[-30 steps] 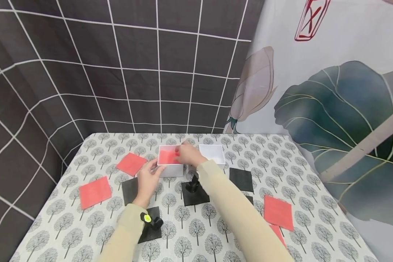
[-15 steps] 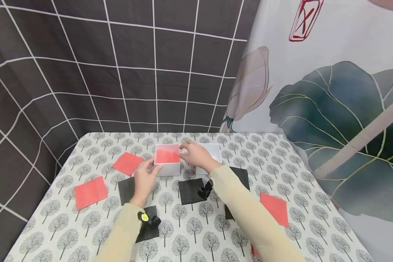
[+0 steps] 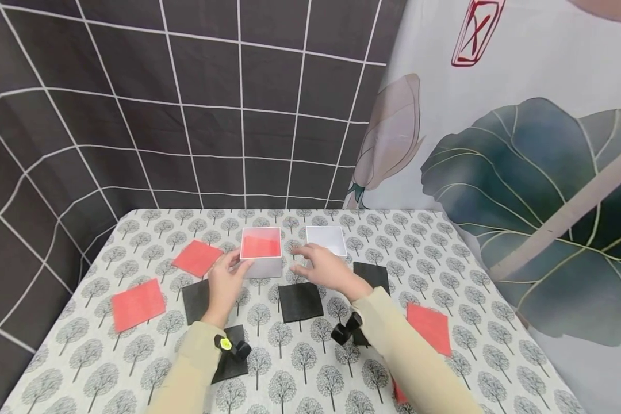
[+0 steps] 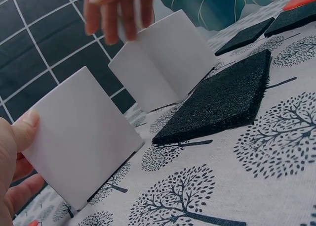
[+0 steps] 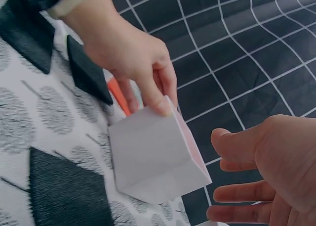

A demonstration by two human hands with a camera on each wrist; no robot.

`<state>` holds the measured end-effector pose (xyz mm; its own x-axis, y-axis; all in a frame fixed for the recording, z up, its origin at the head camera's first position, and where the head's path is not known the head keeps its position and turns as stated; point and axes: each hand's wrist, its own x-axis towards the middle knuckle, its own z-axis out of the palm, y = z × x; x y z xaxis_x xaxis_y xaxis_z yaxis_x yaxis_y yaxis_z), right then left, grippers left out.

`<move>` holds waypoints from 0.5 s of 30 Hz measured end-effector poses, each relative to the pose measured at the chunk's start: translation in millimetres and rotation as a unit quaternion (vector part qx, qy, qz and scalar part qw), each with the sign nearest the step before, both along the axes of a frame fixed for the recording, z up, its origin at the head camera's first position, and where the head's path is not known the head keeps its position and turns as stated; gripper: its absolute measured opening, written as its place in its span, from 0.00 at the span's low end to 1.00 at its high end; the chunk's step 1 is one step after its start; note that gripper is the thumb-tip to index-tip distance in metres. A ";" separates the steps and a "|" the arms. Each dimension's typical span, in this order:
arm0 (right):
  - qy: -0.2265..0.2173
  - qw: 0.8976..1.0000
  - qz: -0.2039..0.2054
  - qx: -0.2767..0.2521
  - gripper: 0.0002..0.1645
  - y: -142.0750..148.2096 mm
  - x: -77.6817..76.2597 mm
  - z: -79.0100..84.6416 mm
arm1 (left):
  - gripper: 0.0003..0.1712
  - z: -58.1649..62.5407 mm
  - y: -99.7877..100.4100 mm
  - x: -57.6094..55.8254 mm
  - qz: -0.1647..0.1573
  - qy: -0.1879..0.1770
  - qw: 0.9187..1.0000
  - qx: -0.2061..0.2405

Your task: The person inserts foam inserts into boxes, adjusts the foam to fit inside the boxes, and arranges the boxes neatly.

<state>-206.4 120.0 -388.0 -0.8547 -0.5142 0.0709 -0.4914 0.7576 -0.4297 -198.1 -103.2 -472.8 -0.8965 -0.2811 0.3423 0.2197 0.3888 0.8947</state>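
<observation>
A white open-topped box [image 3: 263, 268] stands near the back of the table with a red sheet [image 3: 261, 247] inside. My left hand [image 3: 224, 287] holds this box at its left front corner. In the left wrist view the thumb lies on the front wall [image 4: 81, 142], the other fingers round the side. To the right is a second white box [image 3: 326, 240], whose visible inside is white. My right hand [image 3: 328, 269] hovers in front of it, fingers spread and holding nothing. Between the hands lies a black square pad [image 3: 301, 302].
Red squares lie at the left [image 3: 138, 305], near the left hand [image 3: 198, 257] and at the right [image 3: 428, 329]. Other black squares sit by the left forearm [image 3: 233, 359], under the left hand [image 3: 195, 299] and by the right hand [image 3: 371, 276]. A grid-patterned curtain [image 3: 207, 132] hangs behind the table.
My right hand has come out of the left box and moved right and toward me, its fingers spreading. The red sheet stays in that box. My left hand keeps its hold.
</observation>
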 end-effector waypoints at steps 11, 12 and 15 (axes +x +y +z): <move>0.036 0.999 0.003 -0.008 0.26 28.3 41.9 -2.4 | 0.24 -0.4 -0.4 -0.4 -0.001 -0.008 1.000 0.006; 0.038 0.999 0.002 -0.005 0.26 31.4 44.8 -2.7 | 0.24 -0.5 -0.5 -0.5 -0.001 -0.008 1.000 0.006; 0.047 0.999 0.002 -0.001 0.25 41.1 54.1 -3.6 | 0.24 -0.5 -0.8 -0.7 -0.001 -0.012 1.000 0.004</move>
<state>-152.3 161.0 -391.6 -0.8424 -0.5171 0.1515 -0.5322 0.7544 -0.3842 -198.9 -104.1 -473.3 -0.9049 -0.2822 0.3188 0.1988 0.3821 0.9025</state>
